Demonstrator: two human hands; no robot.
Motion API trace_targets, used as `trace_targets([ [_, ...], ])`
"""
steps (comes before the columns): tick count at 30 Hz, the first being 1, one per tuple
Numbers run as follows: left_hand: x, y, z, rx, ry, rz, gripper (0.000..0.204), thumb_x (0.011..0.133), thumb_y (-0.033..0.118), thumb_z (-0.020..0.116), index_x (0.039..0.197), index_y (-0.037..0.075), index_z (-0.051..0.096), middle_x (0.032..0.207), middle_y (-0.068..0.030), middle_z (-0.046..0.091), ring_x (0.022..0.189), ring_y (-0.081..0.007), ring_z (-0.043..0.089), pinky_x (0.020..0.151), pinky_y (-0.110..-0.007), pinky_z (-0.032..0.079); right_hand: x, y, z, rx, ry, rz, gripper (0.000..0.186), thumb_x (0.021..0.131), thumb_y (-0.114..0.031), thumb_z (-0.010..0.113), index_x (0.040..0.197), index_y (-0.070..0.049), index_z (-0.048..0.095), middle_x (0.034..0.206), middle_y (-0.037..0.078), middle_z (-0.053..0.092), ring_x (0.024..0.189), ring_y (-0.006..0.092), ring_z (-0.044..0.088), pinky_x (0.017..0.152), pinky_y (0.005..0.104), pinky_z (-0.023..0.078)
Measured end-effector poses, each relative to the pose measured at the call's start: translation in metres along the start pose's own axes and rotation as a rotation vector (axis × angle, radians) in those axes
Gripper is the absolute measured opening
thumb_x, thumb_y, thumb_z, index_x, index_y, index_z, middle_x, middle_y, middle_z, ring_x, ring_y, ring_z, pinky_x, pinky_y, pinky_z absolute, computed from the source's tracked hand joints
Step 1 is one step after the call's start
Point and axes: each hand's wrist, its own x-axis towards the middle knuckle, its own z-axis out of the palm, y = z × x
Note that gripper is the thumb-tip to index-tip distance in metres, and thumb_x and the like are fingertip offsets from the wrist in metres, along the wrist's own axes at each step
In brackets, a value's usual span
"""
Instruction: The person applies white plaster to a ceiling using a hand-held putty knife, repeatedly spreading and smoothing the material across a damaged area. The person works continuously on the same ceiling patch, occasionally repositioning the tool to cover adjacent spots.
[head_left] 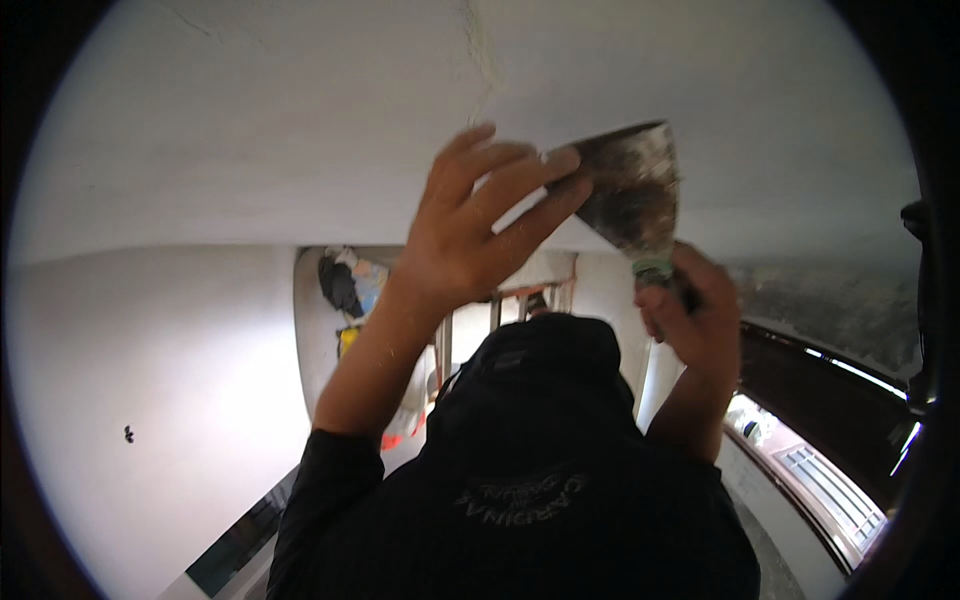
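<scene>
My right hand (705,310) is closed round the green handle of a wide metal putty knife (635,180), whose stained, dark blade points up. My left hand (480,210) is raised beside it, fingers stretched and apart, with fingertips at the left edge of the blade; whether they press on it I cannot tell. Behind both is a pale plastered surface (330,120) with a thin, rough crack (480,65) running down it.
A white wall (150,350) fills the left side. Piled dark and coloured items (340,285) lie far behind my left arm. At the right are a dark beam (820,400) and a barred window (815,480). My black-clothed body covers the lower middle.
</scene>
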Motion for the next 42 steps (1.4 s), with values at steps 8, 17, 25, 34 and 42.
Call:
trace_targets([
  [8, 0.044, 0.060, 0.016, 0.147, 0.151, -0.158, 0.044, 0.069, 0.003, 0.074, 0.113, 0.013, 0.072, 0.126, -0.0163, 0.062, 0.114, -0.0350, 0.059, 0.099, -0.053, 0.047, -0.001, -0.016, 0.011, 0.367, -0.048, -0.082, 0.034, 0.102, -0.012, 0.053, 0.133, 0.001, 0.051, 0.082, 0.006, 0.061, 0.057, 0.0092, 0.057, 0.050, 0.0246, 0.047],
  [17, 0.092, 0.042, -0.002, 0.128, 0.304, 0.015, 0.036, 0.078, 0.004, 0.069, 0.113, -0.001, 0.070, 0.126, -0.0182, 0.065, 0.119, -0.0349, 0.061, 0.103, -0.051, 0.046, 0.023, -0.065, 0.021, 0.365, -0.096, -0.189, 0.036, 0.106, -0.017, 0.048, 0.137, 0.000, 0.046, 0.081, 0.007, 0.060, 0.056, 0.0102, 0.055, 0.047, 0.0243, 0.045],
  [25, 0.110, 0.013, 0.000, 0.136, 0.297, 0.082, 0.032, 0.083, 0.008, 0.068, 0.114, 0.000, 0.070, 0.125, -0.0184, 0.067, 0.119, -0.0349, 0.062, 0.104, -0.049, 0.047, 0.056, -0.067, 0.036, 0.419, -0.001, -0.220, 0.037, 0.104, -0.028, 0.051, 0.130, -0.002, 0.048, 0.075, 0.009, 0.059, 0.046, 0.0121, 0.052, 0.039, 0.0259, 0.041],
  [34, 0.109, 0.007, -0.001, 0.172, 0.302, 0.141, 0.024, 0.083, 0.008, 0.067, 0.106, 0.003, 0.075, 0.115, -0.0130, 0.072, 0.114, -0.0299, 0.065, 0.104, -0.046, 0.047, 0.055, -0.075, 0.037, 0.569, 0.025, -0.097, 0.021, 0.103, -0.017, 0.052, 0.116, 0.000, 0.053, 0.073, 0.008, 0.059, 0.047, 0.0112, 0.051, 0.040, 0.0257, 0.040],
  [42, 0.111, -0.002, 0.007, 0.177, 0.327, 0.162, 0.023, 0.085, 0.013, 0.068, 0.106, 0.007, 0.076, 0.110, -0.0085, 0.074, 0.114, -0.0256, 0.066, 0.104, -0.043, 0.046, 0.061, -0.080, 0.034, 0.599, 0.051, -0.037, 0.023, 0.101, -0.016, 0.055, 0.114, 0.003, 0.056, 0.072, 0.009, 0.059, 0.048, 0.0119, 0.053, 0.041, 0.0255, 0.041],
])
